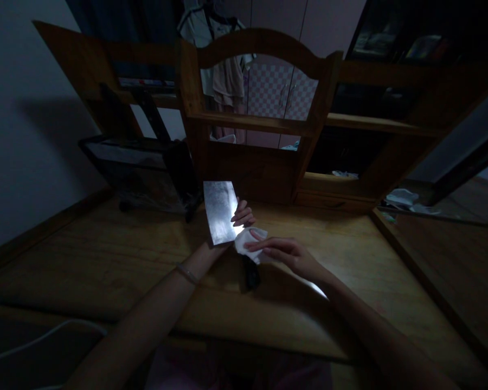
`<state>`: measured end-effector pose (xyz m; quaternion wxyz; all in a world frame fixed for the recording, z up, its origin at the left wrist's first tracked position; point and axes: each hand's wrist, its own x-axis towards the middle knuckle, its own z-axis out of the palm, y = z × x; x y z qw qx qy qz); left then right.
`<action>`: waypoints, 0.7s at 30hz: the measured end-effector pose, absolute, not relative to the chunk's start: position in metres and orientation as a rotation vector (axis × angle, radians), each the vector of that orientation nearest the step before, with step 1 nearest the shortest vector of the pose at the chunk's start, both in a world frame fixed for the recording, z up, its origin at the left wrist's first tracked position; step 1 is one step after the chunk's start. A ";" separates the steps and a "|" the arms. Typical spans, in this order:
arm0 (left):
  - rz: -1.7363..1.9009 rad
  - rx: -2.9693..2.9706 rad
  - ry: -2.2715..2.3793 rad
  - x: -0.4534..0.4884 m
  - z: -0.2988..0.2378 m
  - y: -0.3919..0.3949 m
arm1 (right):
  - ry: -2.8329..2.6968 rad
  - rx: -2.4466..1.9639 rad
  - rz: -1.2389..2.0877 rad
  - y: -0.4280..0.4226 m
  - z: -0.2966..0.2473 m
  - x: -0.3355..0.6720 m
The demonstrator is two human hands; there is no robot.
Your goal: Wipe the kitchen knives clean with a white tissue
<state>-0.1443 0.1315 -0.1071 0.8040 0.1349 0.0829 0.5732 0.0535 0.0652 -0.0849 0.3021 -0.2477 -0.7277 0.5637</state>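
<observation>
Running across a dim room, the table (138,260) was pale wood with visible grain and a bright streak of light beside the right forearm. At its back stood a wooden shelf unit (252,173), arched on top, with a small drawer (337,203) low on the right. Left of centre sat a dark-framed case (136,170); contents too dim to read. Behind: a pink wardrobe (268,89) with checked doors, plus hanging clothes (228,84). Plain wall (20,141) at far left, white cable (44,338) at lower left.

The knife (218,211) was over the table's middle, above the left wrist: broad, silvery blade, smudged and glaring near its lower end, black handle toward the person. Left hand (243,213) reached under the blade, fingers curled and gripping its right edge. Right hand (288,252) had nearly straight fingers holding a crumpled white cloth (246,238) against the knife near the handle; maybe tissue, couldn't tell.
</observation>
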 end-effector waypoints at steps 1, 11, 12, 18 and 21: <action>1.230 0.287 0.173 -0.145 -0.107 0.131 | -1.961 -0.626 1.518 0.063 -0.087 0.049; 1.207 0.293 0.139 -0.146 -0.115 0.139 | -2.225 -0.516 1.821 0.068 -0.077 0.063; 1.198 0.299 0.123 -0.146 -0.115 0.139 | -2.243 -0.485 1.871 0.068 -0.076 0.065; 1.185 0.316 0.126 -0.146 -0.110 0.135 | -2.323 -0.352 2.129 0.070 -0.069 0.074; 1.192 0.313 0.150 -0.145 -0.109 0.136 | -2.349 -0.306 2.228 0.071 -0.068 0.078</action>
